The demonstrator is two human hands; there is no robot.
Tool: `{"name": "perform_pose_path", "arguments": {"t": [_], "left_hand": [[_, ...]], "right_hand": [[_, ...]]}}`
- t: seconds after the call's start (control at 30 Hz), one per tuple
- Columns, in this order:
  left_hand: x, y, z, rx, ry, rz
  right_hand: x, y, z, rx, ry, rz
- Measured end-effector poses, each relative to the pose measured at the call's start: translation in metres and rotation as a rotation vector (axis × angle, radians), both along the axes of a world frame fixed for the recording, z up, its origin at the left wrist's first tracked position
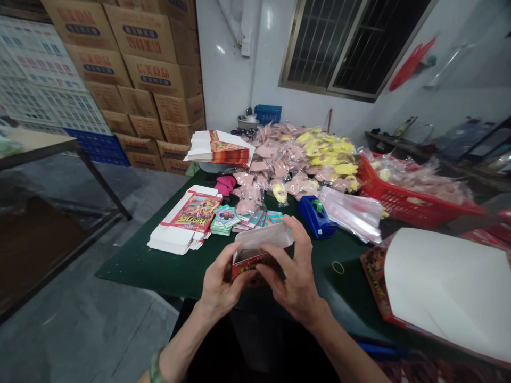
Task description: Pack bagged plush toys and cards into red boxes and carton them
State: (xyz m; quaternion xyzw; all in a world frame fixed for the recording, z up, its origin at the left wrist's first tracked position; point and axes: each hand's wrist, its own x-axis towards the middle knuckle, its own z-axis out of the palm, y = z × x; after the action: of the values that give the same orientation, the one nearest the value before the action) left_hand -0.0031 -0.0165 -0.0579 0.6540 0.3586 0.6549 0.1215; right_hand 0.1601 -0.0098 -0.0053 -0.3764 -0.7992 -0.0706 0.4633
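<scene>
Between my two hands is a small red printed carton point(249, 264), its white inner flap standing up at the top. My left hand point(221, 279) grips the carton's left end, thumb on the near face. On the right side my right hand point(293, 274) is closed round it, with a finger at the flap's corner and others at the opening. Just beyond the carton lie small stacks of printed cards point(225, 219). A pile of flat folded cartons point(195, 213) is to their left. The carton's inside is mostly hidden by my fingers.
Bagged pink and yellow items point(295, 154) are heaped at the back of the green table point(159, 274). A blue tape dispenser point(317, 217), clear plastic bags point(351, 210) and a rubber band point(338, 267) lie rightward. Beyond are a red basket point(415, 199) and a large white-lined box point(447, 287).
</scene>
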Motion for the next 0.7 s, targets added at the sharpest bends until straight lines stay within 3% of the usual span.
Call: {"name": "perform_pose_path", "arguments": {"t": [0.07, 0.13, 0.2, 0.27, 0.43, 0.57, 0.7], "left_hand": [[-0.002, 0.003, -0.002, 0.048, 0.035, 0.129], [-0.006, 0.005, 0.000, 0.090, 0.044, 0.232], [-0.012, 0.008, 0.005, 0.111, 0.069, 0.276], [-0.019, 0.009, 0.013, 0.098, 0.122, 0.255], [-0.023, 0.007, 0.030, 0.000, 0.058, 0.143], [-0.011, 0.010, 0.032, -0.118, -0.240, 0.076], [-0.006, 0.013, 0.036, -0.212, -0.572, -0.146]], "right_hand": [[0.002, 0.002, -0.009, -0.074, 0.268, 0.005], [0.000, 0.006, -0.017, -0.260, 0.529, 0.056], [-0.007, 0.012, -0.025, -0.457, 0.660, 0.182], [-0.015, 0.020, -0.032, -0.531, 0.699, 0.263], [-0.018, 0.027, -0.041, -0.346, 0.577, 0.210], [-0.005, 0.017, -0.030, -0.171, 0.411, 0.219], [0.000, 0.010, -0.014, -0.201, 0.442, 0.231]]}}
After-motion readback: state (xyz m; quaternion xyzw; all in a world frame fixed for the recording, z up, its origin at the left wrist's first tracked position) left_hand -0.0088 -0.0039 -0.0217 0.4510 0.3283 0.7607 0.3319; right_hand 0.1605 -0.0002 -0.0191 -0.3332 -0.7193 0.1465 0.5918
